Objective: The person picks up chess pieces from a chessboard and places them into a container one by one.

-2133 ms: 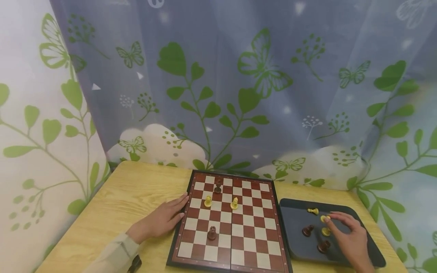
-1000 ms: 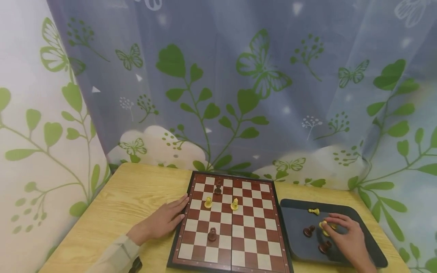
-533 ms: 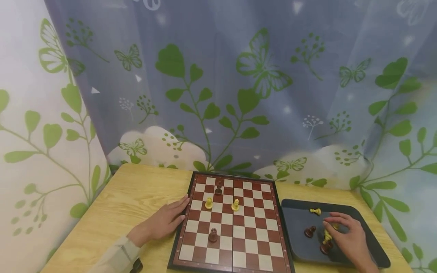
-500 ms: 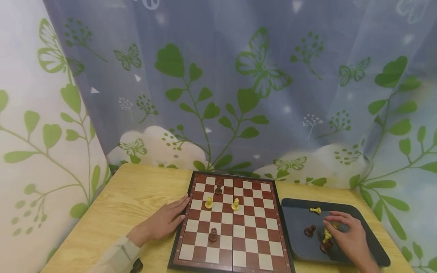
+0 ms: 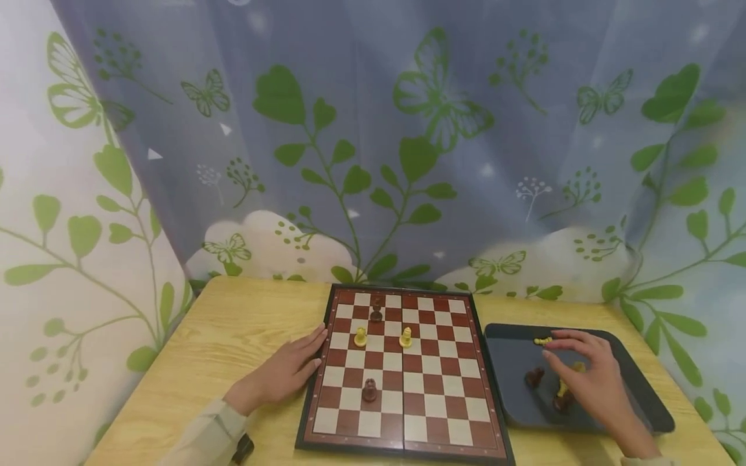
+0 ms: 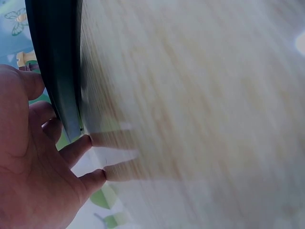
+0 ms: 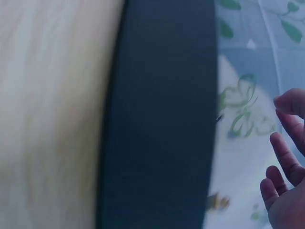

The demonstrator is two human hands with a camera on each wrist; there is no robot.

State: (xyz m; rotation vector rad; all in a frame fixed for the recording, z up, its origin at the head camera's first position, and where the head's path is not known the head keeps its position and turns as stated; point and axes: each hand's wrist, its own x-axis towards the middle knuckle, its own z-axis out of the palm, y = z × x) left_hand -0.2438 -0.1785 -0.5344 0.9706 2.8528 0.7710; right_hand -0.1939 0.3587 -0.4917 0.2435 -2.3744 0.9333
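Observation:
A chessboard point(image 5: 454, 446) lies on the table with several chess pieces upright on it: a yellow piece point(image 5: 361, 337), a yellow bishop point(image 5: 406, 338), a dark piece point(image 5: 375, 314) near the far edge and another dark piece point(image 5: 370, 390) nearer. My left hand point(image 5: 285, 372) rests against the board's left edge, fingers extended. Over the dark tray point(image 5: 513, 417), my right hand point(image 5: 594, 375) has thumb and index parted, tips beside a yellow pawn point(image 5: 542, 341) lying there. Below the hand lie yellow pieces point(image 5: 562, 388) and dark pieces point(image 5: 533, 377), partly hidden.
The wooden table point(image 5: 250, 317) reaches back to a patterned curtain point(image 5: 373, 162). The tray stands close to the board's right edge. A small dark object point(image 5: 243, 448) shows beside the left sleeve point(image 5: 204, 430).
My right hand has let go of a yellow piece, which now lies by a dark one in the tray, and has moved farther back to the yellow pawn. The left hand stays at the board.

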